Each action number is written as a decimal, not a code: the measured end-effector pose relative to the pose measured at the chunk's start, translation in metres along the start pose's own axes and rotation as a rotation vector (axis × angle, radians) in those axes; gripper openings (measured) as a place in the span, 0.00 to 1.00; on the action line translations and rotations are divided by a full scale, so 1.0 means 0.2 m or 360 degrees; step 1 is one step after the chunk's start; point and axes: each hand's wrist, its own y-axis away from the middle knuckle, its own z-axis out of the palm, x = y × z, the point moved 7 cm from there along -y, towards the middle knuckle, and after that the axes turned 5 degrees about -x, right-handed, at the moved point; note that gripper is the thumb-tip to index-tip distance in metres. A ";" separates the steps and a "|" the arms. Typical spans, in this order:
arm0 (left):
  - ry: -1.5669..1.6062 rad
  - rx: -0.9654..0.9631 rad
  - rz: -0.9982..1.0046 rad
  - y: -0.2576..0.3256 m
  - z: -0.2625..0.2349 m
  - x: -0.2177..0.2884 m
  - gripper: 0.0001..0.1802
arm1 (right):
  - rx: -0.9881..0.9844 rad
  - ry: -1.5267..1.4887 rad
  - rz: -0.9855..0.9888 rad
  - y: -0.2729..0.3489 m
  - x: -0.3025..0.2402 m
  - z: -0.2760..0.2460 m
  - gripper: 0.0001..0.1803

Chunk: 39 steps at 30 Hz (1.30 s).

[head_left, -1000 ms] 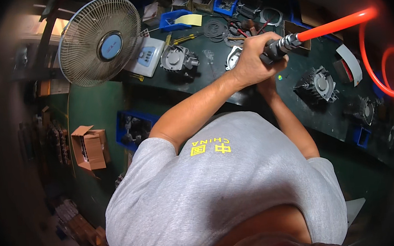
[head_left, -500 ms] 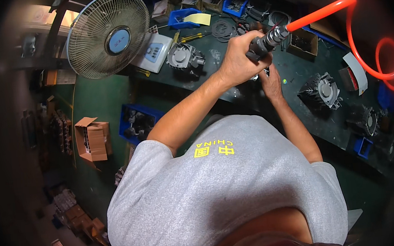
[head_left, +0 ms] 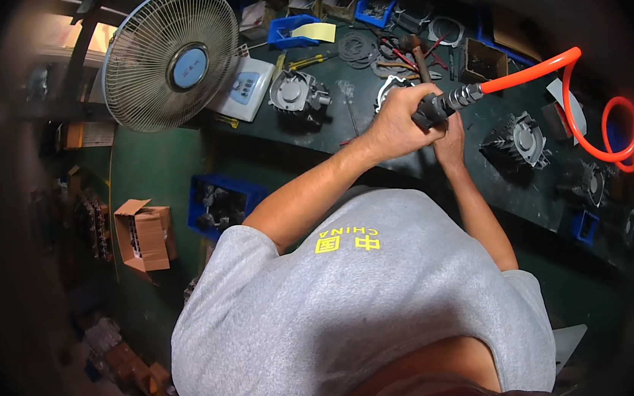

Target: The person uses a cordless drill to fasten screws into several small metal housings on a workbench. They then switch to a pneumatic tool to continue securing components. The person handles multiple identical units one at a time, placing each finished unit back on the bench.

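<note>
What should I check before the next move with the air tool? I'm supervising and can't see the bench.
1. Left hand grips the dark pneumatic tool with metal coupling: ok.
2. Coiled orange air hose attached at the coupling, no visible kink: ok.
3. Right hand sits directly beneath the tool, what it holds is hidden: cannot tell.
4. Tool tip and workpiece, hidden by the hands: cannot tell.
5. Grey finned metal casting lies apart from the hands on the dark green bench: ok.

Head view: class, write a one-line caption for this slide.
Left hand grips an air tool fed by an orange hose above a green workbench; right hand beneath it.
</note>
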 end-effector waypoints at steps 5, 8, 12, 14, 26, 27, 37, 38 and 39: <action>0.0079 -0.0085 -0.0115 0.07 -0.06 -0.02 0.14 | 0.0237 0.0121 0.0161 0.22 -0.08 -0.15 0.27; 0.0120 -0.0095 -0.0029 0.11 -0.10 -0.07 0.12 | 0.0254 0.0239 0.0384 0.41 -0.12 -0.21 0.25; 0.0291 -0.0223 -0.0073 0.13 -0.10 -0.10 0.12 | 0.0368 0.0390 0.0622 0.75 -0.03 -0.28 0.26; 0.0378 -0.0226 -0.0045 0.15 -0.09 -0.16 0.12 | 0.0441 0.0414 0.0738 0.93 0.05 -0.28 0.26; 0.0646 -0.0215 -0.0185 -0.06 -0.01 -0.09 0.09 | 0.0748 0.0261 0.1017 1.09 -0.03 -0.56 0.26; 0.0644 -0.0168 -0.0119 -0.10 0.02 -0.09 0.09 | 0.0800 0.0233 0.0999 1.08 0.01 -0.61 0.27; 0.0889 0.0283 0.0061 -0.47 0.43 0.04 0.11 | 0.0982 0.0166 0.0705 0.72 0.28 -1.27 0.35; 0.0910 0.0355 0.0137 -0.52 0.49 0.05 0.10 | 0.0943 0.0164 0.0660 0.66 0.31 -1.32 0.35; 0.0930 0.0425 0.0215 -0.56 0.57 0.08 0.10 | 0.0904 0.0161 0.0614 0.60 0.37 -1.36 0.36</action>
